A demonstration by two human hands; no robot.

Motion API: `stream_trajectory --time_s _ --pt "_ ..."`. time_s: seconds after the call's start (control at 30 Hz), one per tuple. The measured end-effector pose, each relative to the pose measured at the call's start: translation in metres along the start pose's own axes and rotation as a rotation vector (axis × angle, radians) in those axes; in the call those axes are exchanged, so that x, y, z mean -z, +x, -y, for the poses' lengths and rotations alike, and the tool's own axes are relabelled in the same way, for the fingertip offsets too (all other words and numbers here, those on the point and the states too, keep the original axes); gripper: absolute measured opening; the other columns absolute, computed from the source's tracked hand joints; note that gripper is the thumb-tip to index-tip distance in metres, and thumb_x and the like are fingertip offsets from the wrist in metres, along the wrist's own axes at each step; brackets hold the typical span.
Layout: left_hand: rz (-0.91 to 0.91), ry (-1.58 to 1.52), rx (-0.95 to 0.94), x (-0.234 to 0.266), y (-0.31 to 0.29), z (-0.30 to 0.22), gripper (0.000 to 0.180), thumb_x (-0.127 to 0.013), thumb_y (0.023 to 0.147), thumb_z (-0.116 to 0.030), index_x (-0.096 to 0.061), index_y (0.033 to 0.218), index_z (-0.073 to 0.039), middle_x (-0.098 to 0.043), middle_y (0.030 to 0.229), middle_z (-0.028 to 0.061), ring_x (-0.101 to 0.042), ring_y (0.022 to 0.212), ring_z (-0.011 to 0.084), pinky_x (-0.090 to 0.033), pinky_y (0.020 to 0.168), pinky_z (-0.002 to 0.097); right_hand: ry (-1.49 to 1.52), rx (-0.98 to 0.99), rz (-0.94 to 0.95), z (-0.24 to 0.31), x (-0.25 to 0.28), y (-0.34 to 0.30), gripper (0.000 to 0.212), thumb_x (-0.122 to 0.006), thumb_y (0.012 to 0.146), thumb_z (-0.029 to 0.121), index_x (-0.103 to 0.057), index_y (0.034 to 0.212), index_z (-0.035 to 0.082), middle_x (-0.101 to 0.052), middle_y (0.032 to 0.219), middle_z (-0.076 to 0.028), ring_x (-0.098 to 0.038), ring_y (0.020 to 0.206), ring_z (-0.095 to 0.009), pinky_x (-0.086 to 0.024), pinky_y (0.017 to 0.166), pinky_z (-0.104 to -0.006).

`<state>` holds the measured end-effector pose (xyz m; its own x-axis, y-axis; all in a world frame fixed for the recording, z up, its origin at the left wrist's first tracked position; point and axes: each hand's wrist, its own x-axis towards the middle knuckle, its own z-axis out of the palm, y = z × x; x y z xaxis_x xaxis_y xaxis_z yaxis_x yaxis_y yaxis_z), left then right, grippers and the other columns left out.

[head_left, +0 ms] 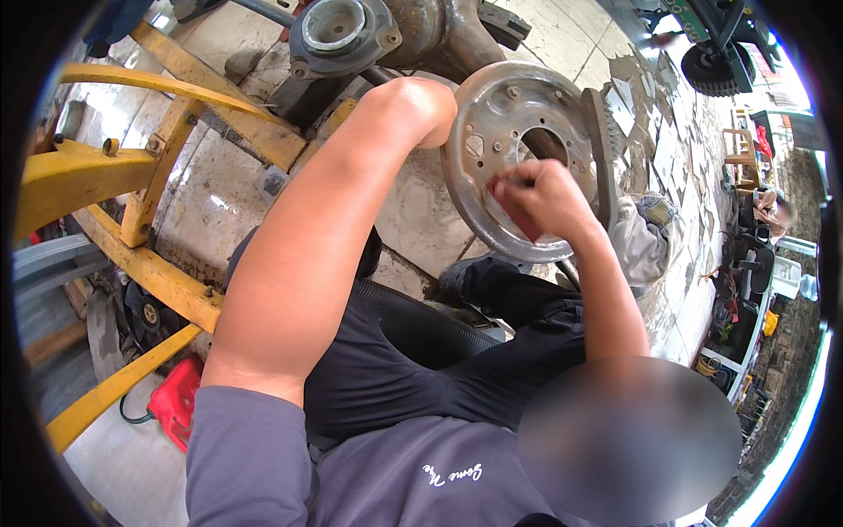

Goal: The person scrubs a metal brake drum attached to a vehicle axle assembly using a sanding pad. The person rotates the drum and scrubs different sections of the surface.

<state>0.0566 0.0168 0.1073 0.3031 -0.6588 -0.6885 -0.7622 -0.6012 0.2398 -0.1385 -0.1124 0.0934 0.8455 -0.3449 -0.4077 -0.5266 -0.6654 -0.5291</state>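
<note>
A round, worn metal brake backing plate (pixel 481 110) is tilted up in front of me, with a large central hole and several smaller holes and studs. At its upper left rim my left hand (pixel 432 110) is closed on the edge, its fingers mostly hidden. Across the plate's lower face, my right hand (pixel 551 195) pinches a reddish-brown piece that looks like sandpaper (pixel 524 220). The fingers are bent and the piece lies against or just over the metal. A dark curved strip (pixel 602 158) stands along the plate's right side.
A heavy axle housing (pixel 430 35) with a round hub (pixel 334 25) lies beyond the plate. To the left stands a yellow metal frame (pixel 97 180), a red container (pixel 178 400) below it. Broken tiles (pixel 667 132) and a pale cloth bundle (pixel 645 237) lie to the right.
</note>
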Motion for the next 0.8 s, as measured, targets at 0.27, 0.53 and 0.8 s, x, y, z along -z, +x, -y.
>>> stream_trajectory --time_s 0.27,0.53,0.8 --pt "0.006 0.004 0.025 0.002 0.007 0.002 0.049 -0.049 0.093 -0.001 -0.061 0.138 -0.015 -0.061 0.139 0.0096 -0.060 0.125 0.0293 -0.049 0.106 0.0397 -0.002 0.042 0.017 -0.001 -0.009 0.006 0.026 -0.071 0.088 0.023 -0.076 0.108 0.007 -0.073 0.085 -0.018 -0.071 0.078 -0.024 -0.054 0.077 -0.0371" --pt "-0.016 -0.007 0.016 0.001 0.006 -0.004 0.048 -0.049 0.091 0.000 -0.063 0.135 -0.014 -0.063 0.136 0.0107 -0.061 0.123 0.0295 -0.050 0.104 0.0400 0.143 0.006 -0.126 0.002 -0.024 0.011 0.027 -0.069 0.092 0.021 -0.074 0.110 0.002 -0.071 0.079 -0.009 -0.061 0.072 -0.010 -0.051 0.071 -0.0301" --pt "-0.006 0.022 0.000 0.003 0.005 -0.005 0.046 -0.051 0.090 -0.001 -0.066 0.132 -0.013 -0.064 0.133 0.0113 -0.062 0.121 0.0301 -0.051 0.102 0.0405 0.116 0.015 -0.175 0.003 -0.002 0.010 0.029 -0.071 0.087 0.023 -0.076 0.109 0.005 -0.072 0.085 -0.020 -0.071 0.078 -0.027 -0.054 0.078 -0.0370"
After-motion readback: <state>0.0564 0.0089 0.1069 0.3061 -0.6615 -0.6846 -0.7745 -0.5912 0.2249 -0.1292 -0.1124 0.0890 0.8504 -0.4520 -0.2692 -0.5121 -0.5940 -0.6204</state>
